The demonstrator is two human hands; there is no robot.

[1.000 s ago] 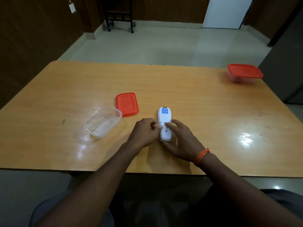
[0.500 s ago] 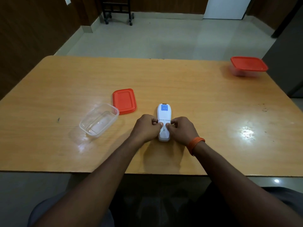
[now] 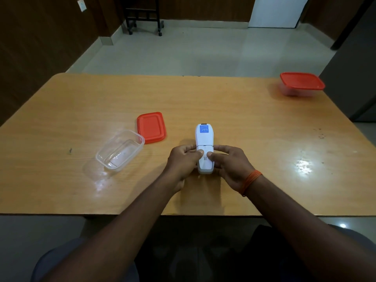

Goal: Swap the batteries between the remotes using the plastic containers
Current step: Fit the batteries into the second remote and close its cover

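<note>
Left hand: the left hand (image 3: pixel 184 161) is closed around the left flank of the white remote (image 3: pixel 204 148), thumb pressed on the battery cover.
Right hand: the right hand (image 3: pixel 232 166) grips the remote's right flank, thumb also on the cover.
Remote: face down on the table (image 3: pixel 254 123), near its front edge.
Change: a second ago the right hand was spread loosely over the remote; now both thumbs are set on the cover, so it is judged that the cover is about to be slid off.
Open container (image 3: pixel 120 151): left of the remote, empty as far as seen.
Loose lid (image 3: pixel 151 127): just beyond that container.
Closed container (image 3: pixel 301 84): far right of the remote, at the table's back corner.
Room: bare tabletop lies all round the remote.
</note>
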